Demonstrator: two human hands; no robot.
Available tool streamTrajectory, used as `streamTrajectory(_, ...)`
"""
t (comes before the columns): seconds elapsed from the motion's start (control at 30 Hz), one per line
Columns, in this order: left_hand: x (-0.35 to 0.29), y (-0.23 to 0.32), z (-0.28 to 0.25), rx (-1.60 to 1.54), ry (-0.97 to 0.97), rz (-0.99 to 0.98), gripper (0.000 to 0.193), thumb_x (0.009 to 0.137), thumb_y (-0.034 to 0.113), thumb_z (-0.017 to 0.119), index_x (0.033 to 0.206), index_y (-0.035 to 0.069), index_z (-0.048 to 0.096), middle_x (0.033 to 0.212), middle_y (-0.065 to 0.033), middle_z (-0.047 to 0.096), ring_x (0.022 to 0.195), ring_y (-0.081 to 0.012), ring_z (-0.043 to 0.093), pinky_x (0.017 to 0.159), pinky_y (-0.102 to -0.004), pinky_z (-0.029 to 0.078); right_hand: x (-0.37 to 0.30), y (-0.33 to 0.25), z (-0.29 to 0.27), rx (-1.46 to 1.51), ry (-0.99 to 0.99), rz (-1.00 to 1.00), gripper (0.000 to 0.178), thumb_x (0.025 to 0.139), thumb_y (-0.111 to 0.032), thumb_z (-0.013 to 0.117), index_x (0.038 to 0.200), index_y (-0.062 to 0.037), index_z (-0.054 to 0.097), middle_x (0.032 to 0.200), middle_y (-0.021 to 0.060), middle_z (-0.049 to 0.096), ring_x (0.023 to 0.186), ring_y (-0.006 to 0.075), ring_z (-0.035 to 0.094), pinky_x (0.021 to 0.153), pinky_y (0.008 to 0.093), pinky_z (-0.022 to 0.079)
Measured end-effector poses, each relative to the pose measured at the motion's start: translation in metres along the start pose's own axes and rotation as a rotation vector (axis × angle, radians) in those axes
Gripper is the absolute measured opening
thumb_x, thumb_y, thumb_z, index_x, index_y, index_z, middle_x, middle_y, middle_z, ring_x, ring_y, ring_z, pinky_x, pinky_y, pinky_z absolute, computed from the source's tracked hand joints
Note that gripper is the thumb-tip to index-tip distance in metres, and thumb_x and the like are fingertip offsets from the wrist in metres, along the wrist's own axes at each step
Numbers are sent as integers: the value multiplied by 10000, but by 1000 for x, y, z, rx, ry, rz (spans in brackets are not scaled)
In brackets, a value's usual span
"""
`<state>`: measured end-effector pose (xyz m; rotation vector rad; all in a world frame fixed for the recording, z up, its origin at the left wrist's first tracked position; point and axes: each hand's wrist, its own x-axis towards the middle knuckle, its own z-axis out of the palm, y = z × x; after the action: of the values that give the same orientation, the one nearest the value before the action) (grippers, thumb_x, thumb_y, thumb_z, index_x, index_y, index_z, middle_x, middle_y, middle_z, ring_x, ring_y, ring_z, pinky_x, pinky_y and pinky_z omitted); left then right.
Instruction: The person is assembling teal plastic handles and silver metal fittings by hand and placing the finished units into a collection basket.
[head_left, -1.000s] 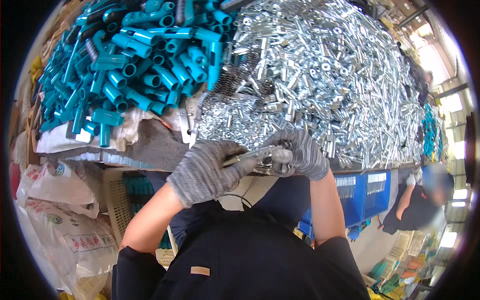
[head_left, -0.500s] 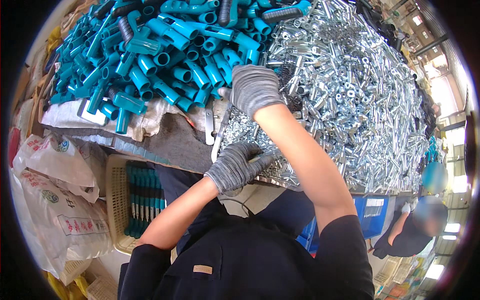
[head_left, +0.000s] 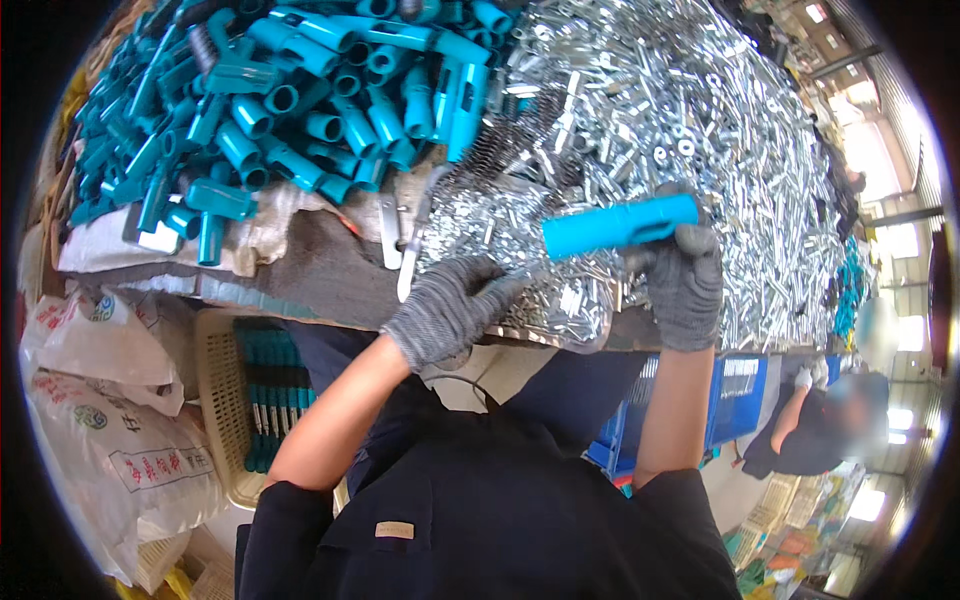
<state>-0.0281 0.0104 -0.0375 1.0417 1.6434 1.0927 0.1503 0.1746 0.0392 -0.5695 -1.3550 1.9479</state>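
The left hand (head_left: 455,312) curls beside small metal parts (head_left: 470,222); whether it grips anything, I cannot tell. Over them, 1 teal tube (head_left: 612,228) looks light, stiff and slick, best grasped mid-barrel; the right hand (head_left: 685,280) pinches its right end.

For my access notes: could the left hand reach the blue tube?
Probably yes: the blue tube juts from the right hand, its left end free near the left hand, whose fingers may hold something.
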Motion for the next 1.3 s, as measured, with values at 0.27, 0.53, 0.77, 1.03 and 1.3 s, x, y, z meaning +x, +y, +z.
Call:
streamTrajectory(0.27, -25, 46, -10, -216, -206, -218, 317, 868, 261, 649, 1030, -11, 631, 681, -15, 582, 548, -61, 492, 493, -226, 405, -82, 46, -62, 154, 398, 105, 330, 837, -272, 643, 1059, -54, 535, 759, 69, 625, 572, 162, 621, 454, 247, 492)
streamTrajectory(0.53, -29, 63, -1, 162, -211, 45, 255, 869, 262, 631, 906, 14, 680, 673, -85, 627, 621, -134, 571, 607, -301, 467, -82, 50, -57, 60, 364, 131, 274, 825, -284, 662, 937, -54, 566, 721, 66, 620, 523, 146, 601, 430, 249, 477)
streamTrajectory(0.77, -34, 64, -4, -14, -188, -105, 280, 916, 258, 574, 924, -3, 678, 647, -67, 610, 570, -102, 540, 551, -267, 448, -77, 42, -40, 100, 328, 68, 339, 833, -272, 657, 1036, -32, 530, 806, 118, 645, 588, 199, 649, 490, 280, 547)
streamTrajectory(1.03, -25, 41, 10, 29, -142, -187, 229, 936, 176, 542, 998, -23, 638, 706, -67, 613, 541, -116, 546, 507, -264, 450, -77, 64, -22, 92, 136, 349, 421, 853, -352, 621, 1087, -24, 500, 738, 159, 637, 556, 238, 656, 433, 324, 549)
streamTrajectory(1.3, -26, 48, 9, -234, -176, -341, 256, 952, 183, 483, 1082, -7, 595, 779, -112, 625, 593, -119, 580, 531, -302, 489, -66, 60, -23, 52, -6, 471, 486, 841, -447, 605, 1050, -17, 512, 659, 154, 633, 429, 209, 604, 329, 262, 484)
